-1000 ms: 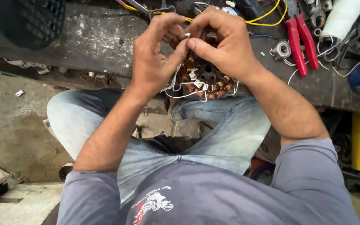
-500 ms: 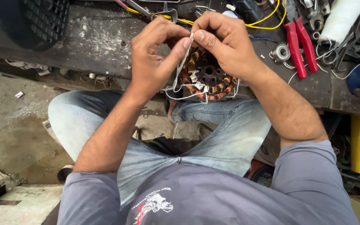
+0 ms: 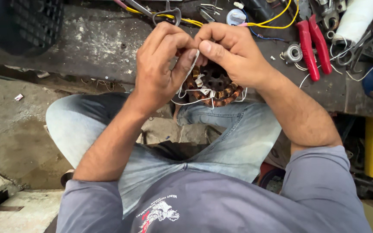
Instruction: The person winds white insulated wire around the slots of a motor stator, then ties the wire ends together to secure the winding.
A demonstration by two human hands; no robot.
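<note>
Grimy concrete floor lies at left, and a dark, stained workbench (image 3: 87, 47) runs across the top, above the seated person's jeans-clad knees. At the bench's near edge sits a round stator (image 3: 214, 88) with copper-coloured coils around a dark hub; its open face is turned up toward the camera, so its axis runs roughly along the line of sight, and as a ring it has no clear long axis. White strips and thin white leads stick out around its rim.

Both hands meet just above the stator. The left hand (image 3: 162, 64) is closed, thumb and fingers pinched on a white wire (image 3: 193, 64) that runs down from the fingertips toward the coils. The right hand (image 3: 234, 54) is likewise closed, its thumb pressed onto the same wire, touching the left hand's fingers.

On the bench beyond lie red-handled pliers (image 3: 311, 41), a yellow cable (image 3: 273, 19), a bearing (image 3: 293, 53), scissors (image 3: 167, 13) and a white roll (image 3: 357, 19). A dark crate (image 3: 35, 21) stands at upper left.
</note>
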